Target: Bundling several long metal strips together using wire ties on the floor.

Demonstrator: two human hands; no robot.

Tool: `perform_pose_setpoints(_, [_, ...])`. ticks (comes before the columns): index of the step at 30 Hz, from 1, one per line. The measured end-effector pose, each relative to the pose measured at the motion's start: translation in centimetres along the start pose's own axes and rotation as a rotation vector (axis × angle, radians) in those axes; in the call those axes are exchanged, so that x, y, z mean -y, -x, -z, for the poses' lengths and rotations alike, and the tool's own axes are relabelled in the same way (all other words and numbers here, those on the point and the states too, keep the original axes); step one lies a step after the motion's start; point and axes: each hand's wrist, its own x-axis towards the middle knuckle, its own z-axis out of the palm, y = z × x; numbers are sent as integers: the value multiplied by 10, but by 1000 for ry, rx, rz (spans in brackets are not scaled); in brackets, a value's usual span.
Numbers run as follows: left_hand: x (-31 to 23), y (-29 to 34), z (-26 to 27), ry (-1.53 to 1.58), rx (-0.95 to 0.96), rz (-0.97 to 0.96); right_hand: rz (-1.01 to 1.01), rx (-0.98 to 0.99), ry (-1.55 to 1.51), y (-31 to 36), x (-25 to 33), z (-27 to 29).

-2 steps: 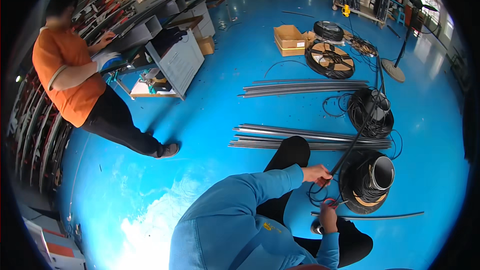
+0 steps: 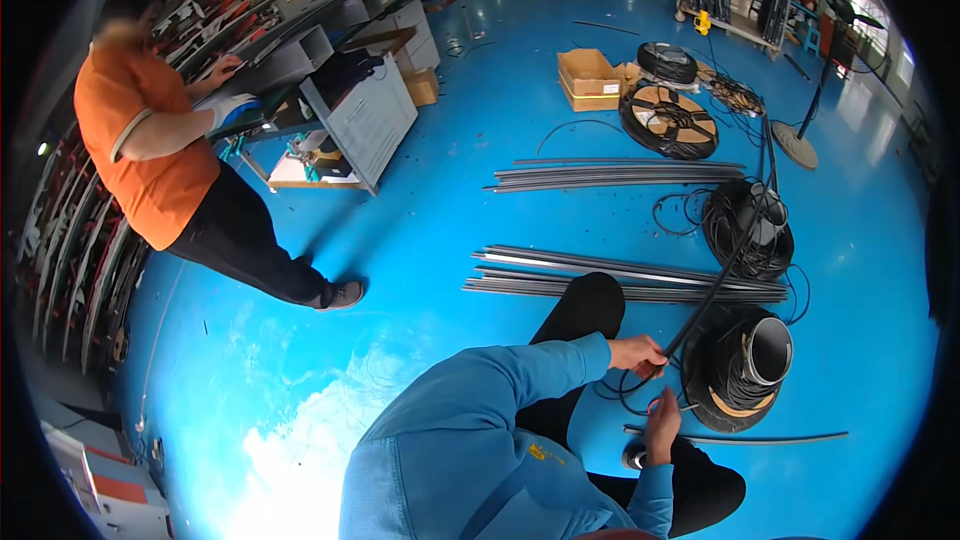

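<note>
Your left hand (image 2: 637, 352) has its fingers curled tight around the black cable (image 2: 712, 285), while your right hand (image 2: 661, 427) pinches its lower loop beside the spool (image 2: 745, 365).

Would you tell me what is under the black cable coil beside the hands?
The coil sits on a round tan disc showing at its lower edge, on the blue floor. The disc's middle is covered.

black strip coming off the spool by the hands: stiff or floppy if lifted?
Probably semi-flexible: the black strip runs nearly straight to the left hand but loops near the right hand. Likely to spring back, since it sits wound on the spool.
</note>
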Motion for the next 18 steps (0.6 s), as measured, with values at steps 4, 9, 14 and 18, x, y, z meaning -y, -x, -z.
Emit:
perform_pose_setpoints(4, [12,1,-7,48,-4,-14,-545,45,-950,-2,53,-1])
perform_pose_setpoints(9, [16,5,-6,20,13,-29,-607,147,-1252,13,62,-22])
perform_pose_setpoints(14, [26,3,0,-64,-81,-31,-615,155,-1170,16,85,-19])
perform_pose_setpoints(18, [23,9,-4,-66,-80,-26,-588,97,-1134,14,80,-22])
